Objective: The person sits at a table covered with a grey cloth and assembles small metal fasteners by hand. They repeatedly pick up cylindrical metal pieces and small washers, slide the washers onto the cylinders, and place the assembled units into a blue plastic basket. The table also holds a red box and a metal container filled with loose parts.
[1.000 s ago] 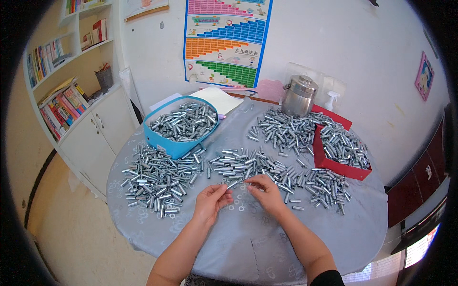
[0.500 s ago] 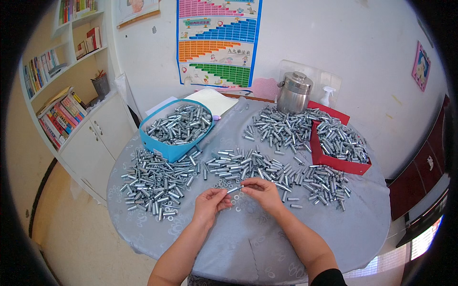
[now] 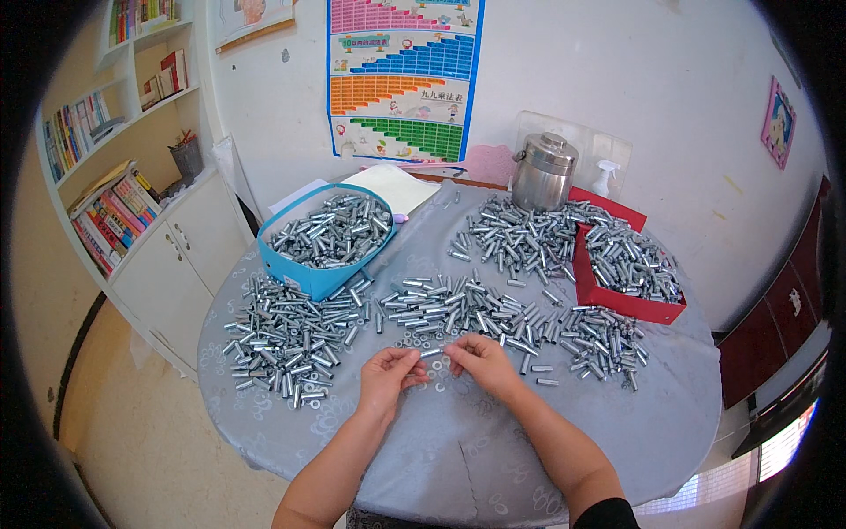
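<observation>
Between my two hands, above the near middle of the table, a short silvery metal sleeve (image 3: 430, 353) lies almost level. The fingertips of my left hand (image 3: 388, 375) pinch its left end. At its right end my right hand (image 3: 480, 360) is closed, thumb and forefinger together; whether a small part sits in that pinch is too small to tell. Several loose washers (image 3: 439, 375) lie on the cloth under and around my fingers. Just beyond stretches a heap of metal sleeves (image 3: 458, 304). Another pile of sleeves and bolts (image 3: 291, 339) spreads to the left.
A blue box (image 3: 304, 278) full of metal parts stands at the back left. On the right, a red box (image 3: 617, 301) holds more, with another heap (image 3: 520, 234) beside it. Behind are a steel pot (image 3: 545, 172) and spray bottle (image 3: 604, 179). Grey cloth (image 3: 441, 458) covers the table.
My right hand has shifted slightly left and down along the sleeve's right end. My left hand keeps its pinch in nearly the same place. The piles and boxes are unchanged.
</observation>
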Motion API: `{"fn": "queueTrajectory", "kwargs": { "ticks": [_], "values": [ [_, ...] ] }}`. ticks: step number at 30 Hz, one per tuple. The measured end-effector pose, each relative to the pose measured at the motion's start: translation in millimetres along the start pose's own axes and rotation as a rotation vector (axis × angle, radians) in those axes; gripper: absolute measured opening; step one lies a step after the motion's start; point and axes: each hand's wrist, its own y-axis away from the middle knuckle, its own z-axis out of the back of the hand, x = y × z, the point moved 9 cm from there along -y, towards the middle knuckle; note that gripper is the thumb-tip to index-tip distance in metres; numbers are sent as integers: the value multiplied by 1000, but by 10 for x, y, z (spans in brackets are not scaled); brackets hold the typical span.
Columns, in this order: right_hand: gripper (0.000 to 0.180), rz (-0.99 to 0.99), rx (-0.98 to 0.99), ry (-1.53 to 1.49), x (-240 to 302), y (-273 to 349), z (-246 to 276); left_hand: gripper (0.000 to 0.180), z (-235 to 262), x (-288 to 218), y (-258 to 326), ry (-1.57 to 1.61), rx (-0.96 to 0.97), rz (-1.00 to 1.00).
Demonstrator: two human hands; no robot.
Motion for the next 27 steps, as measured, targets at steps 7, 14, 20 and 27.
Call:
{"fn": "queueTrajectory", "kwargs": {
  "ticks": [7, 14, 20, 27],
  "values": [
    [43, -3, -41, 40, 22, -3, 54, 10, 37, 14, -10, 7, -22, -7],
    [46, 25, -9, 17, 18, -5, 32, 11, 31, 22, -21, 27, -14, -14],
    [48, 83, 7, 189, 104, 6, 3, 11, 35, 1, -9, 31, -20, -26],
    [25, 177, 18, 67, 262, 44, -95, 12, -53, 8, -1, -20, 21, -31]
  ]
}}
